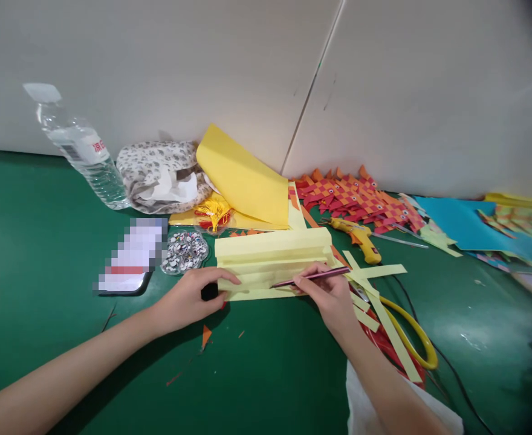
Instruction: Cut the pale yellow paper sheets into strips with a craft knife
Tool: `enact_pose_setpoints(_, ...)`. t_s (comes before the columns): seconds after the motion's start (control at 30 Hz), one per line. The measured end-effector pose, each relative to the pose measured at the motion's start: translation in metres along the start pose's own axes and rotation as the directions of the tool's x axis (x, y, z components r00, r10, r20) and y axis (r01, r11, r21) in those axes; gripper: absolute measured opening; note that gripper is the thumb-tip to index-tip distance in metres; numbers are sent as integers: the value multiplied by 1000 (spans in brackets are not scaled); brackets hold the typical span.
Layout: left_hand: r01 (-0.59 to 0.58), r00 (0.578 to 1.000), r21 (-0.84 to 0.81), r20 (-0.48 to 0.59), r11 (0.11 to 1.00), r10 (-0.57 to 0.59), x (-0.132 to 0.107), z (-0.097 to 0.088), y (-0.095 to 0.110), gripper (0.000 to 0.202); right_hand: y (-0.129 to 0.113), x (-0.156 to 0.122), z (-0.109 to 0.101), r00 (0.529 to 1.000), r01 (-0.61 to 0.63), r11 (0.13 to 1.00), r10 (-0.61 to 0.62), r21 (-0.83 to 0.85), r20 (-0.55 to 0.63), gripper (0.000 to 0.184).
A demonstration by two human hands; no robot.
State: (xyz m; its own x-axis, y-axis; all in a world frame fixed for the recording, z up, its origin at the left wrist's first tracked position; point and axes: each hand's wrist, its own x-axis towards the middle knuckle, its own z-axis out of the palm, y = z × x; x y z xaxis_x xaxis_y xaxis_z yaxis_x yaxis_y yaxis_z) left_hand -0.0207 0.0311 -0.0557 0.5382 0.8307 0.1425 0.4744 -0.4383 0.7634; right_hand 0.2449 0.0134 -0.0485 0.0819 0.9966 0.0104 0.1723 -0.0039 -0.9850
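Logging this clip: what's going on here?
A person works at a green table. The left hand presses the left end of a folded pale yellow paper, while the right hand holds a pencil with its tip on that paper. Yellow-handled scissors, paper strips and a glue gun lie to the right.

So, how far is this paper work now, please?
Done: a pile of woven paper fish lies by the wall, and cut yellow strips lie beside the scissors. In hand: the left hand presses the folded yellow paper down while the right hand holds a pencil on it. Left: this paper is still whole, not cut into strips.
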Motion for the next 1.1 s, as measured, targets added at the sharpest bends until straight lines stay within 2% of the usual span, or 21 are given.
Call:
enact_pose_setpoints(0.17,6,1000,4,0,1000,-6,0,0,1,28,-8,-7,11,998,54,998,-52,-35,33,20)
enact_pose_setpoints(0.37,-1,1000,-1,9,1000,1,1,-1,1,31,-15,-12,31,991,28,999,-22,-42,135,17)
enact_pose_setpoints(0.47,-1,1000,-12,18,1000,1,1,-1,1,34,-17,-12,37,977,19,997,-3,-72,213,14)
enact_pose_setpoints(0.57,0,1000,-18,19,1000,1,1,-1,1,34,-18,-14,39,970,23,994,4,-107,243,14)
enact_pose_setpoints(0.67,-1,1000,-14,19,1000,1,1,-1,1,33,-17,-14,38,974,26,990,6,-137,225,15)
enact_pose_setpoints(0.93,-11,1000,9,-3,1000,11,0,0,-1,29,-11,-6,21,997,5,994,3,-105,78,20)
enact_pose_setpoints(1.1,4,1000,20,-4,1000,-4,0,0,0,30,-14,-9,25,993,-8,1000,9,-12,117,19)
